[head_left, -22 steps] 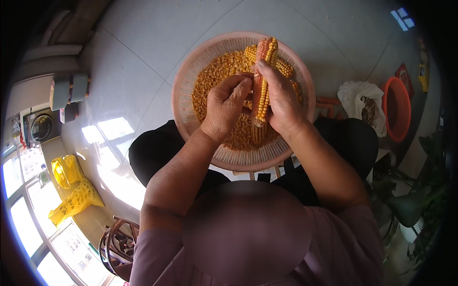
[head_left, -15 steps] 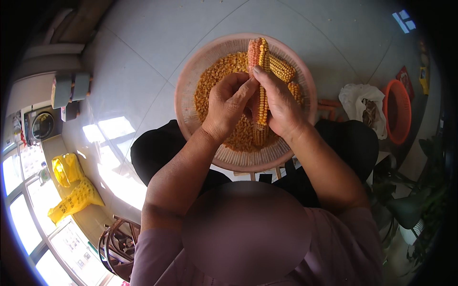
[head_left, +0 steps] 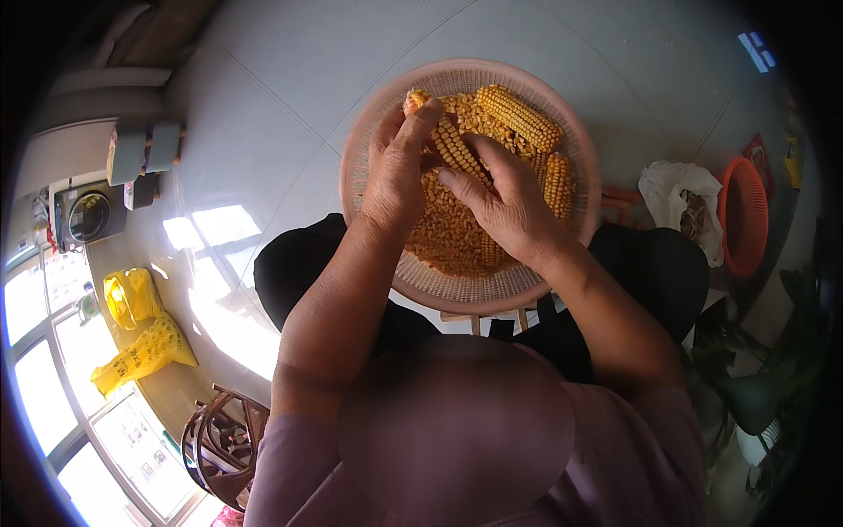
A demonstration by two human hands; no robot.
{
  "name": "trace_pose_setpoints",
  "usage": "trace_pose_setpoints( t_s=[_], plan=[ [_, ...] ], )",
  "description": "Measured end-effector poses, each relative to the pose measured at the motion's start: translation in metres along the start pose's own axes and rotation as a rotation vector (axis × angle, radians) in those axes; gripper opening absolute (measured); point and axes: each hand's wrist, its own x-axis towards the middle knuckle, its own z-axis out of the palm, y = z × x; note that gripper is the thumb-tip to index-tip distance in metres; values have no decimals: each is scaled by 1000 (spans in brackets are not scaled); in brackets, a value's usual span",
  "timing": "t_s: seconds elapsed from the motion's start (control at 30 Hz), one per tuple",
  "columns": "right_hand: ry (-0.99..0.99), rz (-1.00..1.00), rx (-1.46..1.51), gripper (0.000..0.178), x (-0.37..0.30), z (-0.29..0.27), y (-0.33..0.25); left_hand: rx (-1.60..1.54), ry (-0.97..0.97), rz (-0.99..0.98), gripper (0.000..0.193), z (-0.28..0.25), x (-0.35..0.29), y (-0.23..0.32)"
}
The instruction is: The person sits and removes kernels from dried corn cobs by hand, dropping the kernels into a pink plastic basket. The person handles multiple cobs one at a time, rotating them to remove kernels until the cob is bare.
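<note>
A partly shelled corn cob (head_left: 457, 149) slants between my hands above a pink mesh basket (head_left: 353, 171). My left hand (head_left: 398, 171) is closed round its far upper end, thumb on top, where a reddish bare patch shows at the tip. Closed about the near end is my right hand (head_left: 514, 202), its thumb lying alongside the cob and covering that end. Loose yellow kernels (head_left: 448, 228) spread across the basket below. A full corn cob (head_left: 520, 119) lies on them at the far right, and another cob (head_left: 557, 187) rests by the right wall.
My black-clad knees flank the basket. To the right stand a white plastic bag (head_left: 676, 198) and an orange-red basket (head_left: 745, 220), with a leafy plant (head_left: 764, 378) nearer. On the left are yellow bags (head_left: 145, 351), a brown chair (head_left: 226, 443) and a washing machine (head_left: 88, 215).
The cob has gone from nearly upright to slanting up-left, its kernel-covered side now showing. My left hand has moved up to its tip; my right hand has slid down to the near end.
</note>
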Motion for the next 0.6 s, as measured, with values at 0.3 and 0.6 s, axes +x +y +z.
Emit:
trace_pose_setpoints(
  t_s=[0.3,0.6],
  plan=[
    [-233,200,-10,38,-8,0,-11,-360,113,-75,20,-2,0,8],
    [-88,261,196,51,-2,10,0,-379,193,-114,22,2,2,5]
  ],
)
